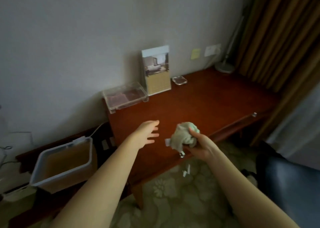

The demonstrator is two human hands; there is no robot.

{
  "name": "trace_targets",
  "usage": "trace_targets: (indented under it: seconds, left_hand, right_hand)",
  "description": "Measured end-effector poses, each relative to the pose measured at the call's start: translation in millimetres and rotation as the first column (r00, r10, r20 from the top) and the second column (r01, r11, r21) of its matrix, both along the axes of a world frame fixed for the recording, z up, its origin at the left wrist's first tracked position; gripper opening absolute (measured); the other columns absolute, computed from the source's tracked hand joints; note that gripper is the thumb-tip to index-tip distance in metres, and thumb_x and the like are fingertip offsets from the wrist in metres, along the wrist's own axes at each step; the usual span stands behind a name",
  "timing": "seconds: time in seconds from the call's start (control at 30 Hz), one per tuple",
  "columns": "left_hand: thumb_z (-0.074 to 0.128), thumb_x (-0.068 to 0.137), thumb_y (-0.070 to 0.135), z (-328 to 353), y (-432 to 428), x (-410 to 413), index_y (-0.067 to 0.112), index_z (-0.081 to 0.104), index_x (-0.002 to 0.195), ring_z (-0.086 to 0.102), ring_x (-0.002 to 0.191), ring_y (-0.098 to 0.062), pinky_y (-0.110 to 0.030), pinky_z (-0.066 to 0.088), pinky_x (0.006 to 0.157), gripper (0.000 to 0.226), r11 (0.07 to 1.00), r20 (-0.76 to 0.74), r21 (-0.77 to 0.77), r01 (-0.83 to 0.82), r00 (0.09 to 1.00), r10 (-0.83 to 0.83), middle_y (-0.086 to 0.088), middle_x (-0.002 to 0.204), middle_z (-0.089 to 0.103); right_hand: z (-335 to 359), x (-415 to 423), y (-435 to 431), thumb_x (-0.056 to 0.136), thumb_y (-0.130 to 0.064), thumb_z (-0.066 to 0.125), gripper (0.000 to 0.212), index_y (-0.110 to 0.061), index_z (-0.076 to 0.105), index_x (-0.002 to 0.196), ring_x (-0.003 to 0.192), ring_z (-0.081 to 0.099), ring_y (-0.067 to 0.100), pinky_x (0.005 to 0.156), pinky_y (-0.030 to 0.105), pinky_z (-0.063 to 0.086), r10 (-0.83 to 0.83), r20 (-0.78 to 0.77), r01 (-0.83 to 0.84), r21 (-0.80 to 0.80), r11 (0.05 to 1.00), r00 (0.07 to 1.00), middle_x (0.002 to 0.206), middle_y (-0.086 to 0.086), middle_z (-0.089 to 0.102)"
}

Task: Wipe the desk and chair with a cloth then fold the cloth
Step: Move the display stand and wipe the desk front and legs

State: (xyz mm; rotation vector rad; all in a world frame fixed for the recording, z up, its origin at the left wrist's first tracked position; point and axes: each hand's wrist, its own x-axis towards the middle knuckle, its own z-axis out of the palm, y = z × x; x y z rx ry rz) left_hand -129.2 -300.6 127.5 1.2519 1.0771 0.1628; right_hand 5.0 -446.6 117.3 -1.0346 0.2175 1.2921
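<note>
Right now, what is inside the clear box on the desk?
Through the clear box lid, a few flat purplish packets lie on its bottom. What they are is too blurred to tell, and anything under them is covered.

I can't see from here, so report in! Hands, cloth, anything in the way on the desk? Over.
Left hand open over the desk. Right hand grips the bunched cloth. Clear box, brochure stand, glass dish along the desk's back edge. Over.
</note>
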Motion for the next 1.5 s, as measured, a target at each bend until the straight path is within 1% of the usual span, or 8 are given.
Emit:
trace_targets:
  seconds: [0.13,0.23,0.4,0.73,0.87,1.03,1.3,1.5]
  left_hand:
    - [0.051,0.095,0.040,-5,-64,61,0.015,0.055,0.125,0.061,0.104,-0.024,-0.037,0.051,0.083,0.039,0.962,0.157,-0.170,0.214,0.969,-0.188,-0.009,0.120,0.061]
    - [0.055,0.093,0.035,-13,-108,97,0.015,0.056,0.121,0.058,0.110,-0.024,-0.044,0.047,0.097,0.034,0.954,0.140,-0.060,0.295,0.948,-0.285,-0.009,0.124,0.060]
    - [0.056,0.093,0.026,-18,-182,145,0.017,0.050,0.130,0.054,0.114,-0.025,-0.043,0.046,0.100,0.039,0.894,0.075,0.025,0.447,0.891,-0.447,-0.008,0.128,0.055]
    - [0.061,0.090,0.025,-19,-220,249,0.013,0.054,0.129,0.052,0.117,-0.023,-0.043,0.045,0.101,0.041,0.767,-0.050,0.187,0.614,0.785,-0.617,-0.007,0.128,0.056]
    - [0.053,0.095,0.018,-28,-202,299,0.014,0.050,0.130,0.054,0.106,-0.017,-0.028,0.049,0.083,0.035,0.760,-0.156,0.237,0.605,0.796,-0.585,-0.004,0.122,0.055]
    - [0.047,0.098,0.017,-48,-174,346,0.009,0.048,0.133,0.053,0.105,-0.019,-0.028,0.045,0.081,0.036,0.812,-0.255,0.253,0.526,0.846,-0.469,-0.006,0.120,0.053]
    - [0.046,0.098,0.013,-105,-139,414,0.008,0.045,0.136,0.048,0.122,-0.027,-0.039,0.043,0.099,0.038,0.843,-0.410,0.194,0.502,0.822,-0.395,-0.011,0.134,0.049]
    - [0.052,0.094,0.016,-146,-102,512,0.016,0.043,0.138,0.049,0.120,-0.026,-0.031,0.045,0.092,0.045,0.663,-0.574,0.376,0.648,0.724,-0.382,-0.010,0.143,0.037]
  right_hand:
    - [-11,-2,-42,0.088,-0.028,0.062,0.036,0.001,0.061,0.109,0.099,0.064,0.031,0.089,0.045,0.051,-0.023,0.044,0.025,-0.033,0.999,0.999,0.106,0.020,0.068]
    - [-16,8,-76,0.088,-0.033,0.063,0.043,-0.003,0.058,0.118,0.103,0.062,0.032,0.082,0.045,0.052,-0.126,0.130,0.137,-0.078,0.988,0.983,0.112,0.019,0.066]
    - [-21,43,-146,0.092,-0.042,0.054,0.051,-0.005,0.054,0.126,0.117,0.052,0.037,0.103,0.051,0.038,-0.348,-0.016,0.347,-0.046,0.937,0.937,0.126,0.021,0.056]
    - [-24,144,-221,0.078,-0.008,0.053,0.049,0.000,0.050,0.127,0.100,0.062,0.033,0.089,0.050,0.050,-0.421,-0.048,0.424,0.150,0.893,0.906,0.111,0.021,0.064]
    - [-31,214,-233,0.084,-0.009,0.057,0.044,0.000,0.049,0.126,0.092,0.062,0.026,0.073,0.045,0.056,-0.403,-0.018,0.403,0.097,0.910,0.915,0.100,0.017,0.064]
    - [-53,299,-239,0.094,-0.016,0.055,0.031,-0.006,0.050,0.122,0.084,0.061,0.023,0.047,0.035,0.056,-0.428,0.039,0.430,-0.081,0.899,0.903,0.094,0.014,0.063]
    - [-114,391,-211,0.091,-0.014,0.051,0.038,-0.007,0.047,0.129,0.084,0.061,0.025,0.069,0.045,0.051,-0.568,-0.033,0.550,-0.210,0.809,0.822,0.100,0.015,0.060]
    - [-169,448,-181,0.093,-0.011,0.051,0.043,-0.007,0.044,0.135,0.079,0.060,0.025,0.044,0.034,0.053,-0.567,-0.097,0.514,-0.320,0.796,0.818,0.094,0.015,0.061]
